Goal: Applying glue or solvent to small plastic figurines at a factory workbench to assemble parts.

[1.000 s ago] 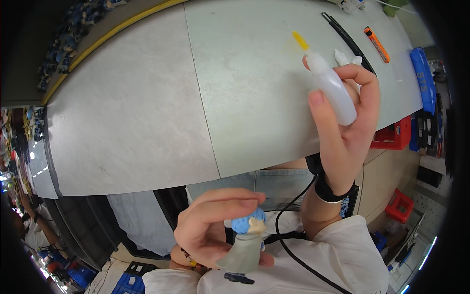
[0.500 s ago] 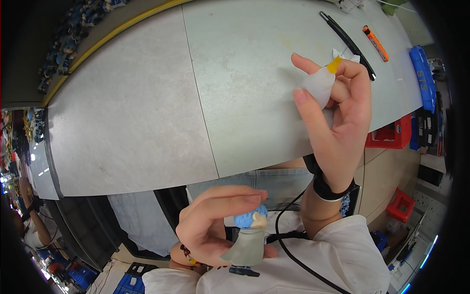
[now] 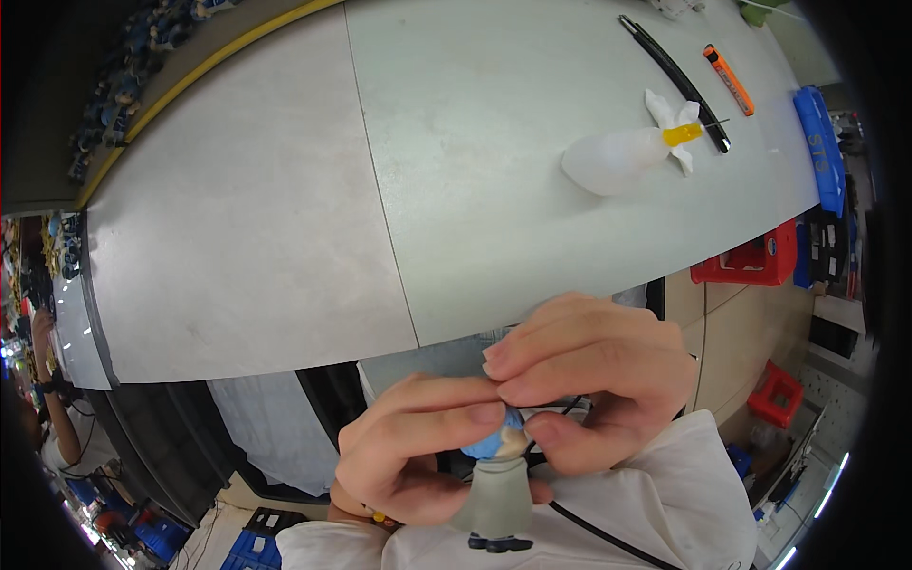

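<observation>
Close to my body, beyond the table's near edge, my left hand (image 3: pixel 404 451) grips a small figurine (image 3: pixel 502 494) with blue hair, a grey-green cloak and dark shoes. The figurine is upright. My right hand (image 3: pixel 603 380) has its fingers bent together at the figurine's head, the thumb by the face and the fingertips meeting my left ones above the hair. Part of the head is hidden by fingers. On the table's right side lies a whitish squeeze bottle (image 3: pixel 613 161) with a yellow neck and a thin needle tip, its neck on a crumpled white tissue (image 3: pixel 686 160).
A black pen-like tool (image 3: pixel 674 81) and an orange marker-shaped stick (image 3: pixel 729 80) lie at the far right of the table (image 3: pixel 237 209). Blue bins (image 3: pixel 819 152) and a red crate (image 3: pixel 760 261) stand beyond its right edge. Many figurines (image 3: pixel 123 95) line the far left shelf.
My right hand has let go of the squeeze bottle, which now lies on the table, and has come down to the figurine's head. The figurine has turned slightly in my left hand.
</observation>
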Demonstrator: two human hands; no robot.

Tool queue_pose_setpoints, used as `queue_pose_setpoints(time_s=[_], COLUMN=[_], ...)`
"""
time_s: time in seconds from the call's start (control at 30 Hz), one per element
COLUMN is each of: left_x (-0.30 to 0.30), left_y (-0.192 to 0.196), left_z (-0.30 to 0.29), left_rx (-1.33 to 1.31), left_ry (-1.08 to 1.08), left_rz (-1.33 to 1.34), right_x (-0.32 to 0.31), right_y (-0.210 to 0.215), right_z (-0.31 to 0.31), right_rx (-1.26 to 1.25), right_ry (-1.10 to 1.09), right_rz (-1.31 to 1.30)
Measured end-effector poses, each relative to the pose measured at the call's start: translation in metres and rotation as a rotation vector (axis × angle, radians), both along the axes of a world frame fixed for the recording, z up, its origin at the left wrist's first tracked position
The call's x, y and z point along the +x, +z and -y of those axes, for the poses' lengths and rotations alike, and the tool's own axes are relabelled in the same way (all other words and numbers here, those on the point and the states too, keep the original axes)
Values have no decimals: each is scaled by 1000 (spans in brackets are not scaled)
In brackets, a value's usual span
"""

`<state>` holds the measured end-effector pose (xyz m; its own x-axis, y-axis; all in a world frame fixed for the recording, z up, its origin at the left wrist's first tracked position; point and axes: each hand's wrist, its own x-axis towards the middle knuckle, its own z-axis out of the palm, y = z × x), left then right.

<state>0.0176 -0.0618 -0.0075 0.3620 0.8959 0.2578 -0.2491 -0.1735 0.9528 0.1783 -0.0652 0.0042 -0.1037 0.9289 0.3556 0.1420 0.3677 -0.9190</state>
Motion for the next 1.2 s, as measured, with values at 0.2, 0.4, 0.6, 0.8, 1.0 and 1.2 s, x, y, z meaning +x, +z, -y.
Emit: queue_pose_setpoints(time_s=[0.2,0.4,0.6,0.8,1.0,1.2], left_x=[1,1,1,1,-1,3], left_y=[1,1,-2,-4,1,-4], left_z=[1,4,2,1,0,3], left_rx=[10,3,3,-35,-327,-437], left_ry=[1,31,30,7,-7,-31], left_rz=[-25,-42,-44,-5,121,122], right_x=[2,-2,-4,-4,17,27], right_y=[-1,-2,-5,-8,-14,-8], right_z=[1,1,-1,-1,-13,-32], right_rx=[18,64,87,90,367,41], right_ry=[23,-13,-48,-89,-747,-737], right_rz=[10,16,4,17,98,451])
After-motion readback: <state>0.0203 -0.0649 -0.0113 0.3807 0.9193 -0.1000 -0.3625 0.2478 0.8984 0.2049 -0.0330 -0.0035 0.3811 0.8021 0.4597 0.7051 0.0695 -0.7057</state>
